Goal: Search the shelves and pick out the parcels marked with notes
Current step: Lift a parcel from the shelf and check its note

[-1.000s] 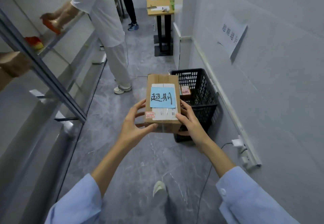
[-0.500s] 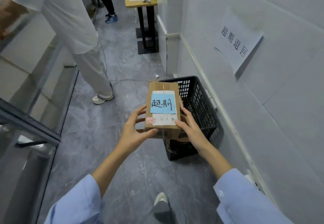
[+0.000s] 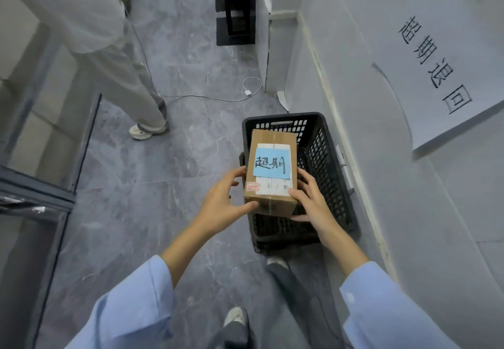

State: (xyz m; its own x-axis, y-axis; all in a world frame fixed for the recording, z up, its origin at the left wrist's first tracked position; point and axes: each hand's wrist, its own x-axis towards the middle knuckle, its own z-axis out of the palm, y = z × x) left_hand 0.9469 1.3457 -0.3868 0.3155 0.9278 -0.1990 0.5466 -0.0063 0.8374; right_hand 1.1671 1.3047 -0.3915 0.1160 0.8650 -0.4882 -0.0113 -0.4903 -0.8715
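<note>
A narrow aisle with a grey marbled floor (image 3: 163,185). On the right runs a pale wall (image 3: 409,212), and a paper sign (image 3: 436,62) with handwritten characters is stuck to it. Along the left edge stands a grey shelf frame (image 3: 35,193). Further up the aisle a second person in pale trousers (image 3: 122,75) stands with one shoe (image 3: 144,131) in view. A thin cable (image 3: 204,97) trails across the floor behind them to a white plug near the wall corner. A black stand (image 3: 236,21) sits at the top of the view.

A black perforated basket (image 3: 319,135) rests on the floor, just beside the wall. The parcel hides most of its inside, so its contents cannot be told.

The parcel (image 3: 272,206), a taped cardboard box, is held over the basket's opening, towards its left side. Its long axis runs away from the wearer, roughly along the wall. Its top faces up and carries a blue note (image 3: 272,167) with dark handwriting, upright to the wearer, laid over a white label.

The left hand (image 3: 221,204) grips the parcel's left side, fingers (image 3: 237,171) spread along it and thumb on the near face. The right hand (image 3: 313,201) grips the right side, fingers (image 3: 305,176) curled against it. Both arms wear light blue sleeves
</note>
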